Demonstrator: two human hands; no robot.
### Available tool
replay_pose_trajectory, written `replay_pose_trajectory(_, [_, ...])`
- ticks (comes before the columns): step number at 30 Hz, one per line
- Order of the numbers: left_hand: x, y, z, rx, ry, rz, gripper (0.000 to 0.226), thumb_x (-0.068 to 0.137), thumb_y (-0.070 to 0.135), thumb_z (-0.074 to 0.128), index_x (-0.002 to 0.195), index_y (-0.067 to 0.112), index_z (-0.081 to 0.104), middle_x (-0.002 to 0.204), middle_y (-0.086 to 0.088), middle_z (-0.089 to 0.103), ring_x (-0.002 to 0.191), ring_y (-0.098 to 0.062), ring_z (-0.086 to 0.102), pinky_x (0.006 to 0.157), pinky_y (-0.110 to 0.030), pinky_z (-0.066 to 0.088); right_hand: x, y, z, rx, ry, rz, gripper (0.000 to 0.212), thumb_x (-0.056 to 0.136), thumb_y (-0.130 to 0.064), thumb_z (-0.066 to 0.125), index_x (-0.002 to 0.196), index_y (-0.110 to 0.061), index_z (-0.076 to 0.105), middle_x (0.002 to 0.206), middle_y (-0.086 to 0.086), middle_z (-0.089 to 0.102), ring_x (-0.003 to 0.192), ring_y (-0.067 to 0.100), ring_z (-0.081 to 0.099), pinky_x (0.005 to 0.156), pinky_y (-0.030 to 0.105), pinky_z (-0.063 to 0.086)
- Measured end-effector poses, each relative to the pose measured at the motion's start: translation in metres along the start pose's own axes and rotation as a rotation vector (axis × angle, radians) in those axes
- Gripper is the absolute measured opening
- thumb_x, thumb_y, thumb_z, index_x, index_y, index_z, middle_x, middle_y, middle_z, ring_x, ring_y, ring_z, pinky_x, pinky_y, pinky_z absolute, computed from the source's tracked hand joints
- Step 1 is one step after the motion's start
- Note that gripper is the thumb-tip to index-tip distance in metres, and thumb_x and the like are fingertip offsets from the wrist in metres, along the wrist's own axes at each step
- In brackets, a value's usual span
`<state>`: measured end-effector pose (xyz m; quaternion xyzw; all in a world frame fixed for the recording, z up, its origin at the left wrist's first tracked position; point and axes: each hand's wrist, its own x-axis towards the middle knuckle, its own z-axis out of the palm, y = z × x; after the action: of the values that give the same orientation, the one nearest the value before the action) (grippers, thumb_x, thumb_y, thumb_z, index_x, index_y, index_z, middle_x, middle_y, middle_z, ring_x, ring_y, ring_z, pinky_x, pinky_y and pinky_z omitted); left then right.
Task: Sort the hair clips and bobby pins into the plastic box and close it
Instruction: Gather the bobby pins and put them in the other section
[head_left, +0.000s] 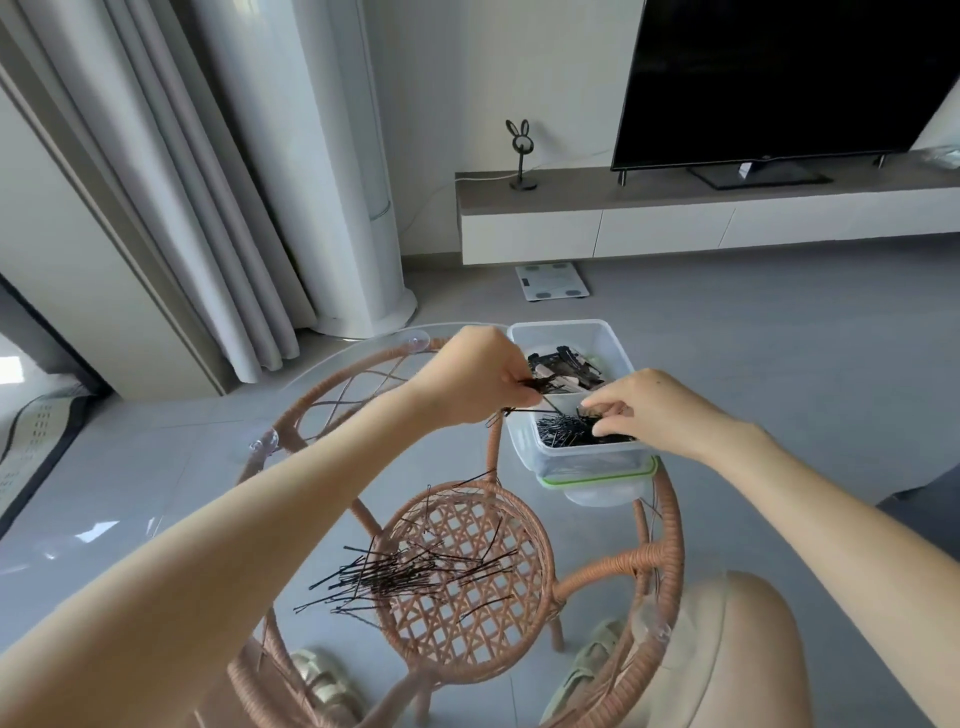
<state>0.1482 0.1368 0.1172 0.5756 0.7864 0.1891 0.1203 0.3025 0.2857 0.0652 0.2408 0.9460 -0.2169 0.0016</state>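
Black bobby pins (535, 386) pinched in your left hand (478, 379) and right hand (654, 410): release them low into the near compartment of the box (561, 327).

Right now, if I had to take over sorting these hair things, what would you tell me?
Left hand: grips a dark bunch of pins at the left edge of the plastic box.
Right hand: fingertips in the near compartment among the sorted bobby pins; I cannot tell whether it pinches any.
Done: hair clips lie in the far compartment, many pins in the near one.
Left: a pile of loose bobby pins waits on the glass tabletop. The box is open; its green-rimmed lid lies under it, so closing comes last.
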Motion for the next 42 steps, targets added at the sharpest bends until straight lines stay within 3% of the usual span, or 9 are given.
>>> replay_pose_trajectory(7, [0.056, 0.028, 0.049, 0.076, -0.14, 0.079, 0.025, 0.081, 0.019, 0.067, 0.1, 0.004, 0.072, 0.098, -0.015, 0.072, 0.089, -0.03, 0.065, 0.08, -0.035, 0.053, -0.022, 0.019, -0.015, 0.127, 0.323, 0.029, 0.019, 0.086, -0.007, 0.059, 0.101, -0.01, 0.07, 0.097, 0.007, 0.073, 0.089, 0.019, 0.066, 0.081, 0.024, 0.045])
replay_pose_trajectory(11, [0.067, 0.028, 0.069, 0.12, -0.23, 0.058, 0.035, 0.076, 0.022, 0.073, 0.107, 0.008, 0.068, 0.104, -0.008, 0.071, 0.096, -0.026, 0.065, 0.083, -0.032, 0.053, -0.036, 0.021, -0.015, 0.099, 0.312, 0.022, 0.017, 0.084, -0.009, 0.061, 0.097, -0.011, 0.072, 0.093, 0.005, 0.074, 0.084, 0.016, 0.067, 0.08, 0.023, 0.046])
replay_pose_trajectory(15, [0.064, 0.025, 0.067, 0.139, -0.256, 0.105, 0.034, 0.078, 0.028, 0.07, 0.109, 0.014, 0.067, 0.107, -0.002, 0.07, 0.097, -0.021, 0.064, 0.082, -0.032, 0.053, -0.043, 0.019, -0.014, 0.094, 0.312, 0.017, 0.015, 0.083, -0.01, 0.063, 0.095, -0.01, 0.072, 0.089, 0.003, 0.074, 0.074, 0.01, 0.062, 0.068, 0.001, 0.039])
replay_pose_trajectory(18, [0.052, 0.022, 0.052, 0.015, -0.161, 0.092, 0.021, 0.084, 0.026, 0.063, 0.099, 0.014, 0.073, 0.103, -0.002, 0.072, 0.092, -0.018, 0.066, 0.083, -0.032, 0.054, -0.047, 0.009, -0.012, 0.137, 0.382, 0.002, 0.014, 0.084, -0.014, 0.063, 0.093, -0.012, 0.073, 0.086, 0.0, 0.073, 0.073, 0.008, 0.062, 0.068, 0.003, 0.042])
replay_pose_trajectory(23, [-0.007, -0.004, 0.029, -0.195, 0.116, -0.034, 0.025, 0.09, 0.027, 0.056, 0.101, 0.012, 0.071, 0.103, -0.004, 0.071, 0.081, -0.013, 0.06, 0.076, -0.025, 0.05, -0.067, -0.027, 0.027, 0.474, 0.461, -0.072, 0.016, 0.088, -0.021, 0.058, 0.09, -0.012, 0.071, 0.081, -0.002, 0.073, 0.077, 0.009, 0.069, 0.074, 0.026, 0.055])
replay_pose_trajectory(30, [-0.127, -0.096, 0.061, -0.091, 0.414, -0.404, 0.029, 0.093, 0.031, 0.049, 0.104, 0.016, 0.071, 0.117, 0.0, 0.068, 0.099, -0.019, 0.065, 0.086, -0.03, 0.052, -0.073, -0.066, 0.124, 0.538, 0.321, -0.113, 0.033, 0.091, -0.029, 0.042, 0.113, -0.014, 0.062, 0.116, -0.007, 0.062, 0.11, -0.005, 0.053, 0.091, 0.004, 0.038])
replay_pose_trajectory(34, [-0.17, -0.116, 0.103, -0.07, 0.419, -0.591, 0.047, 0.094, 0.047, 0.031, 0.123, 0.025, 0.059, 0.14, -0.001, 0.049, 0.134, -0.022, 0.041, 0.115, -0.044, 0.025, -0.044, -0.08, 0.159, 0.416, 0.321, -0.057, 0.047, 0.092, -0.038, 0.035, 0.129, -0.013, 0.049, 0.138, -0.003, 0.045, 0.131, 0.004, 0.032, 0.11, 0.016, 0.023])
replay_pose_trajectory(37, [-0.173, -0.107, 0.126, -0.056, 0.424, -0.616, 0.066, 0.086, 0.057, 0.01, 0.133, 0.031, 0.047, 0.149, 0.004, 0.032, 0.144, -0.024, 0.018, 0.119, -0.04, 0.0, -0.019, -0.082, 0.174, 0.243, 0.332, -0.002, 0.064, 0.089, -0.052, 0.019, 0.137, -0.014, 0.037, 0.15, 0.006, 0.031, 0.141, 0.017, 0.019, 0.113, 0.026, 0.01])
replay_pose_trajectory(42, [-0.149, -0.091, 0.134, -0.143, 0.449, -0.605, 0.071, 0.086, 0.054, 0.001, 0.138, 0.026, 0.04, 0.153, 0.001, 0.026, 0.146, -0.024, 0.008, 0.119, -0.035, -0.003, -0.003, -0.11, 0.176, 0.374, 0.302, 0.048, 0.052, 0.095, -0.037, 0.023, 0.135, -0.008, 0.041, 0.145, 0.009, 0.04, 0.138, 0.021, 0.027, 0.116, 0.03, 0.012])
